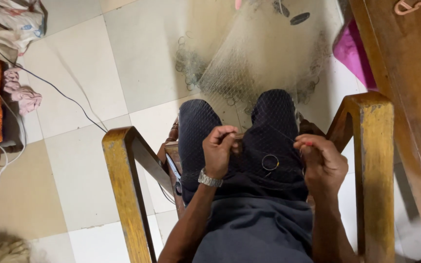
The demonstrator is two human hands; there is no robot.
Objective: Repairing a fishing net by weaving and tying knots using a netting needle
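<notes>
Head view: both hands pinch fine translucent mesh net; small metal ring.

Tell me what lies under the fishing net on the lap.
Under the fishing net both knees in dark trousers show through the mesh, with floor tiles beyond. Whatever sits beneath the bunched part is hidden.
</notes>
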